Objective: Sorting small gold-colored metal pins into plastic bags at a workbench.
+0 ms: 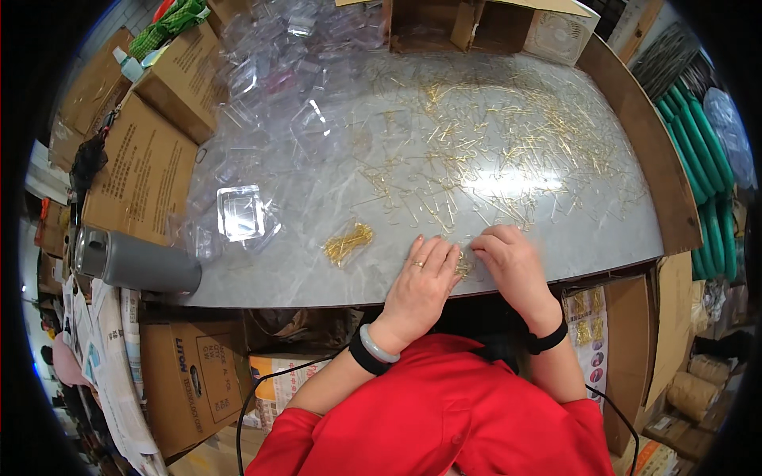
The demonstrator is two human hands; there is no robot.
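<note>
Near the table's front edge, my left hand (424, 278) curls over a small bunch of gold wire hooks (463, 266), which shows beside its fingertips. The thumb is hidden under the hand. Close by on the right, my right hand (509, 258) has its fingers pinched together over the same spot; whatever lies between them is too small to make out. A clear pack filled with gold hooks (348, 243) rests on the table to the left of my hands. Many loose gold hooks (508, 135) are spread across the table beyond them.
Clear plastic boxes (305, 119) heap up at the far left, one clear box (240, 213) nearer. A grey bottle (143, 260) lies at the left edge. Cardboard boxes (143, 178) border the left, a cardboard strip (647, 143) the right. Below, an open carton (627, 341) holds packed hooks.
</note>
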